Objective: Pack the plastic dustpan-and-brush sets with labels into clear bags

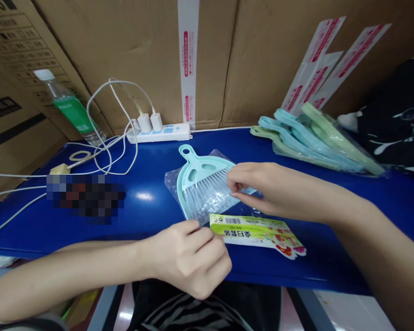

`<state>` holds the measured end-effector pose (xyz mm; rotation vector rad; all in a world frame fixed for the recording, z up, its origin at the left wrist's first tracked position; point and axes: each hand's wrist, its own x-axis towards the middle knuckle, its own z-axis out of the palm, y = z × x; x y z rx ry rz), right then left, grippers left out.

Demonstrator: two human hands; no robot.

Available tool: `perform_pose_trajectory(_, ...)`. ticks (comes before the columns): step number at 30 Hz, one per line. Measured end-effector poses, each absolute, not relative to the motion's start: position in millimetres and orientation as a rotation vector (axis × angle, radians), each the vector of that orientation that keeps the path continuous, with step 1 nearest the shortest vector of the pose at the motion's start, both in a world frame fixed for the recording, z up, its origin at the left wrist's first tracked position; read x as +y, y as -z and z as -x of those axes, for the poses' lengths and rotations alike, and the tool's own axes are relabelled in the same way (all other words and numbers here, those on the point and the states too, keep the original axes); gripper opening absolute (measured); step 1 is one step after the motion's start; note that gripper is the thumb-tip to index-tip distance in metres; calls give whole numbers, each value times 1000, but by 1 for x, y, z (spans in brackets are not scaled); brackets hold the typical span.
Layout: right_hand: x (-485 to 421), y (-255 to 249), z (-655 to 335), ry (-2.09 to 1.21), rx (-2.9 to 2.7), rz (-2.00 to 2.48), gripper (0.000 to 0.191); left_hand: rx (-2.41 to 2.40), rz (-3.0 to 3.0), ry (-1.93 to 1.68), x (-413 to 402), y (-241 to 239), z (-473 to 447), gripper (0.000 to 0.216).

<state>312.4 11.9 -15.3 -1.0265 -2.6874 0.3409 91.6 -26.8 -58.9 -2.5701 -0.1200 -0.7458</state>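
Note:
A light blue dustpan (207,166) with a matching brush, its pale bristles (207,191) facing up, lies in a clear plastic bag (174,179) on the blue table. My left hand (193,259) is closed at the bag's near edge, its fingertips pinching the plastic. Over the right side of the dustpan, my right hand (258,184) has its fingers curled together on the bag, covering part of the brush. A yellow-green printed card (251,232) lies flat between the hands, close to the bag.
Several bagged green and blue dustpans (317,142) are stacked at the back right, beside black patterned fabric (396,115). A power strip (174,132) with plugged chargers, loose white cables (124,151) and a green-labelled bottle (74,110) stand at the back left before cardboard boxes (134,46).

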Motion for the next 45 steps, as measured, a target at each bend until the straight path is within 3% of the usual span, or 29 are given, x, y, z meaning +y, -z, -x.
perform_pose_trajectory(26, 12, 13, -313, -392, -2690, 1060, 16, -363, 2466, 541, -34, 60, -90, 17)
perform_pose_trajectory(35, 7, 5, -317, -731, -2752, 1139, 27, -382, 2459, 544, -35, 60, -88, 17)
perform_pose_trajectory(39, 4, 10, -319, -667, -2833, 1129, 16, -385, 2461, 534, -36, 60, -87, 18)
perform_pose_trajectory(45, 2, 16, -324, -543, -2828, 1040, 19, -365, 2520, 524, -36, 60, -83, 14)
